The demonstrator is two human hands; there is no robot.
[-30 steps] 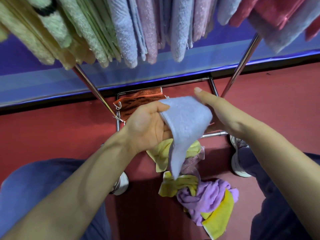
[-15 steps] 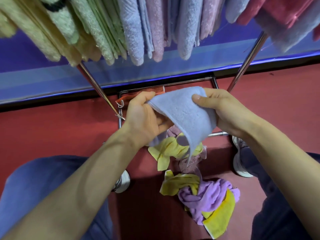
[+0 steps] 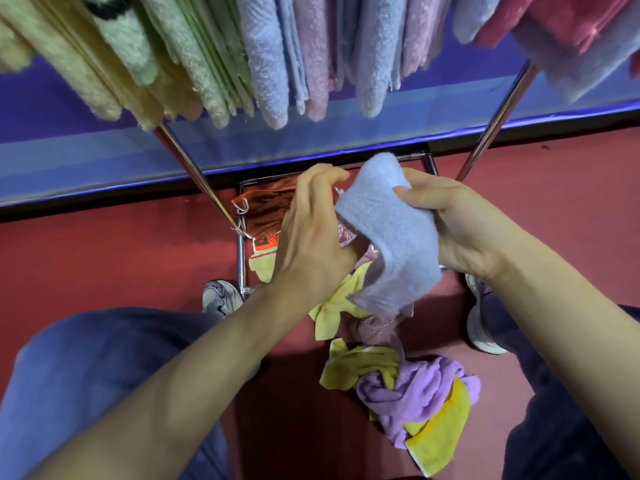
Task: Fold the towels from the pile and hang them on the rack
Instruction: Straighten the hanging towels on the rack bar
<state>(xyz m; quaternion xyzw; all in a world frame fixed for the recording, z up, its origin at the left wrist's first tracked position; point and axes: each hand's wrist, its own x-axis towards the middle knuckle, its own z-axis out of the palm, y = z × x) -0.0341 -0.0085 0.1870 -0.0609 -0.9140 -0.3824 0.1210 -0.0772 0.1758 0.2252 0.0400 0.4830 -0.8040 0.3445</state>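
Red floor below; right hand pinches soft light-blue towel, left hand half-curled beside it; limp, grip corners.

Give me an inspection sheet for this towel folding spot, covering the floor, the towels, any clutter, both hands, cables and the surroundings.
Surface: red floor, bare except under the rack.
Job's things: light blue towel held up between both hands, partly folded; pile of yellow and purple towels loose on the floor; folded towels in green, blue, pink and red hanging along the rack top.
Clutter: orange cloth lying inside the rack's base frame.
Grippers: left hand gripping the towel's left edge; right hand pinching its right side.
Cables: nothing seen.
Surroundings: chrome rack legs, blue wall behind, the person's shoes beside the base.
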